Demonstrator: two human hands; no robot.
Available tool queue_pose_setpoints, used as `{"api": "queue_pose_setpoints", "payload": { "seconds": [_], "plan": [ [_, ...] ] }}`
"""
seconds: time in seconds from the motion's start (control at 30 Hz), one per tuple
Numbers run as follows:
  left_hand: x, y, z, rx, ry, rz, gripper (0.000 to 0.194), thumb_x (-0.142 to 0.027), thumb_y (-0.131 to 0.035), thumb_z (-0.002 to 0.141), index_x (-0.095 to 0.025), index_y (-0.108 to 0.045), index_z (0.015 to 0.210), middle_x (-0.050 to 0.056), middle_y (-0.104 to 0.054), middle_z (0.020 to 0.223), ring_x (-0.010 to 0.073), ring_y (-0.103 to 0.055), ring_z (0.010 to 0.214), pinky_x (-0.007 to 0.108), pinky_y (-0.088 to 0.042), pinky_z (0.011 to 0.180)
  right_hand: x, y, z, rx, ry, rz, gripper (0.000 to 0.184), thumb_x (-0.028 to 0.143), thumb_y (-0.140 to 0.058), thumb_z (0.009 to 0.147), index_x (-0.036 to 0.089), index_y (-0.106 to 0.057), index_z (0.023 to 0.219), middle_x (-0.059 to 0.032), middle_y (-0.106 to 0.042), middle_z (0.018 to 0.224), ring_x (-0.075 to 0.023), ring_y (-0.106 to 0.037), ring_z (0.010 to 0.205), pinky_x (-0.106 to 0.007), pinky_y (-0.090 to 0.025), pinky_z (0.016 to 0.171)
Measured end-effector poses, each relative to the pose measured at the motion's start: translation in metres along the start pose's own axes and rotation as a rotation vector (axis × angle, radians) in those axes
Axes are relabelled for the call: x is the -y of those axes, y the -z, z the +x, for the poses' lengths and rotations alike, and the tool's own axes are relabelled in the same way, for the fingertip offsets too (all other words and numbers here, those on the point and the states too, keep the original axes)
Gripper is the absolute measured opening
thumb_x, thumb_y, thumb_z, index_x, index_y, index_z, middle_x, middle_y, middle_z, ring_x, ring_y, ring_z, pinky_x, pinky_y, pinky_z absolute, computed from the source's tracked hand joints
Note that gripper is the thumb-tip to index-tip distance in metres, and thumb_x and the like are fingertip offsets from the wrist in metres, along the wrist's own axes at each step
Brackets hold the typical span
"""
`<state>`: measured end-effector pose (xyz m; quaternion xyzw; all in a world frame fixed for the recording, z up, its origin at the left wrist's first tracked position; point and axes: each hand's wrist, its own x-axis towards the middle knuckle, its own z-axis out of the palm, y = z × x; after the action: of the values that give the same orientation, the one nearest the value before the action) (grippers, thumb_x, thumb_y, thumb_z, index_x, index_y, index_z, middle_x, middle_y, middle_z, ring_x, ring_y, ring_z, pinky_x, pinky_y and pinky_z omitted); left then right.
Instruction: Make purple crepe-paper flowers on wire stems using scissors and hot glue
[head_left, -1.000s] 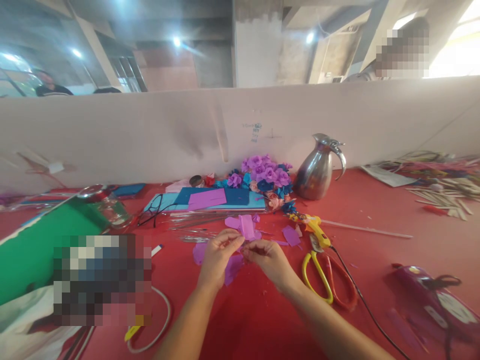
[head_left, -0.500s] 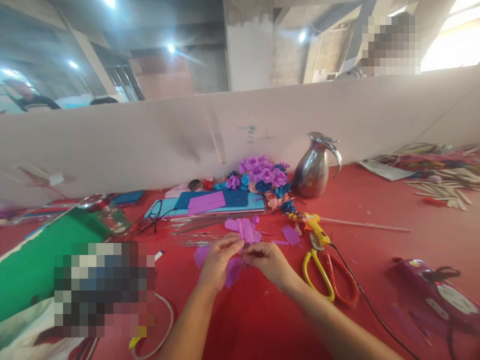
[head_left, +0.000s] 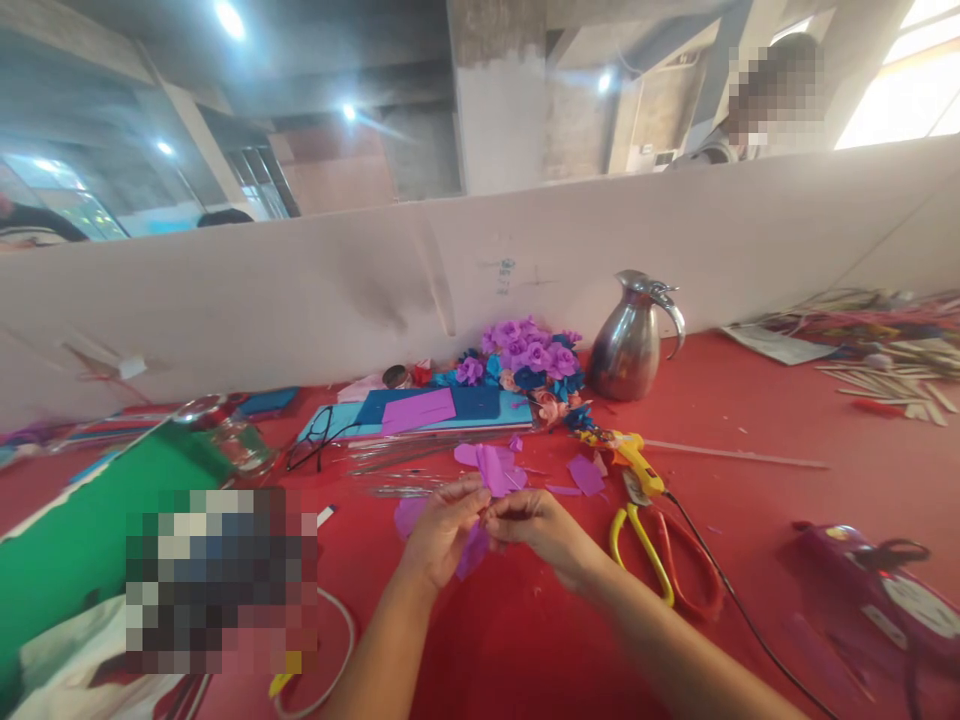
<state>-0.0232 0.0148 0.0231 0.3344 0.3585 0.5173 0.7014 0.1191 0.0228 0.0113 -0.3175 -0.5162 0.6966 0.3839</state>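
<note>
Between my fingertips is a folded piece of purple crepe paper (head_left: 491, 470), standing up from the pinch. My left hand (head_left: 448, 522) is closed on its lower end. My right hand (head_left: 525, 520) pinches close beside it at the same spot; whatever lies between those fingers is too small to make out. Loose purple petals (head_left: 472, 553) lie on the red table under and behind my hands. Farther back are finished purple paper flowers (head_left: 529, 345), heaped with blue and pink ones.
Right of my hands lie scissors (head_left: 664, 560) with yellow and red handles, a yellow glue gun (head_left: 634, 460) and a purple power strip (head_left: 877, 580). A steel jug (head_left: 628, 340) stands behind. Eyeglasses (head_left: 321, 440), coloured paper sheets (head_left: 427, 405) and a green box (head_left: 112, 520) are leftward.
The purple paper in my fingers has turned and looks narrower. Both hands stay together at nearly the same place. The whole view has shifted slightly.
</note>
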Motion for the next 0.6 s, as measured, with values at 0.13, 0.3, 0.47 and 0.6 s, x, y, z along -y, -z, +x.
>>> {"api": "queue_pose_setpoints", "payload": {
  "seconds": [0.13, 0.3, 0.47, 0.6],
  "plan": [
    [-0.0015, 0.0001, -0.0016, 0.011, 0.022, -0.016, 0.022, -0.026, -0.080, 0.061, -0.013, -0.062, 0.061, -0.002, -0.058, 0.049, 0.0142, -0.056, 0.038, 0.029, -0.049, 0.042, 0.0023, 0.0007, -0.0012, 0.021, -0.013, 0.018, 0.031, 0.045, -0.078, 0.061, 0.015, -0.073, 0.066, 0.0015, -0.062, 0.055, -0.0095, -0.049, 0.054, -0.026, -0.037, 0.061],
    [-0.0001, 0.0018, -0.0020, 0.008, 0.023, -0.024, 0.022, -0.025, -0.081, 0.059, -0.013, -0.064, 0.062, -0.001, -0.059, 0.049, 0.0139, -0.056, 0.037, 0.029, -0.050, 0.040, 0.0013, 0.0028, -0.0007, 0.038, -0.022, 0.035, 0.029, 0.043, -0.079, 0.062, 0.016, -0.073, 0.068, 0.0017, -0.063, 0.055, -0.0092, -0.051, 0.054, -0.026, -0.038, 0.063],
    [0.0017, 0.0038, -0.0023, 0.043, 0.010, 0.002, 0.022, -0.027, -0.080, 0.062, -0.012, -0.064, 0.060, 0.000, -0.060, 0.048, 0.0151, -0.057, 0.038, 0.030, -0.051, 0.042, 0.0038, 0.0029, -0.0014, 0.061, -0.051, 0.062, 0.029, 0.042, -0.081, 0.060, 0.016, -0.074, 0.069, 0.0020, -0.063, 0.054, -0.0091, -0.052, 0.054, -0.026, -0.040, 0.062],
    [0.0005, 0.0038, -0.0033, 0.060, 0.019, 0.012, 0.026, -0.030, -0.081, 0.060, -0.012, -0.063, 0.057, 0.000, -0.059, 0.047, 0.0153, -0.058, 0.038, 0.030, -0.051, 0.043, 0.0052, 0.0031, -0.0026, 0.087, -0.072, 0.087, 0.028, 0.041, -0.082, 0.059, 0.015, -0.073, 0.069, 0.0019, -0.064, 0.054, -0.0089, -0.053, 0.053, -0.026, -0.041, 0.063]
  ]
}}
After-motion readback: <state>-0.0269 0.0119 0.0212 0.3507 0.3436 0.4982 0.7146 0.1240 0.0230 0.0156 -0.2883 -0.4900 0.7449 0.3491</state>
